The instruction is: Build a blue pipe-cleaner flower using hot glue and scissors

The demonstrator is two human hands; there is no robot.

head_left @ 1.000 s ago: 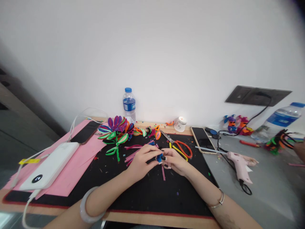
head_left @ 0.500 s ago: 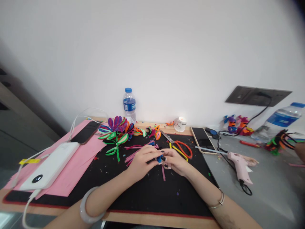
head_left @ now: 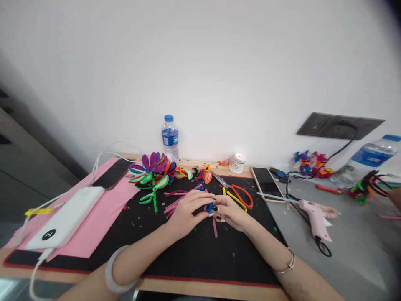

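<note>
Over the black mat, my left hand and my right hand meet fingertip to fingertip around a small blue fuzzy piece, which looks like bent pipe cleaner. Fingers of both hands pinch it, and much of it is hidden by them. Pink pipe cleaners lie beside and partly behind my left hand. One pink strip pokes out below the fingers of my right hand. Scissors with orange and yellow handles rest just beyond my right hand.
Pipe-cleaner flowers lie behind left, near a water bottle. A white power bank sits on pink paper. To the right are a phone, a pink glue gun and a paper cup. Another person's hand shows far right.
My left fingers have shifted slightly on the blue piece, and a little more of it shows. Otherwise both hands stay in place.
</note>
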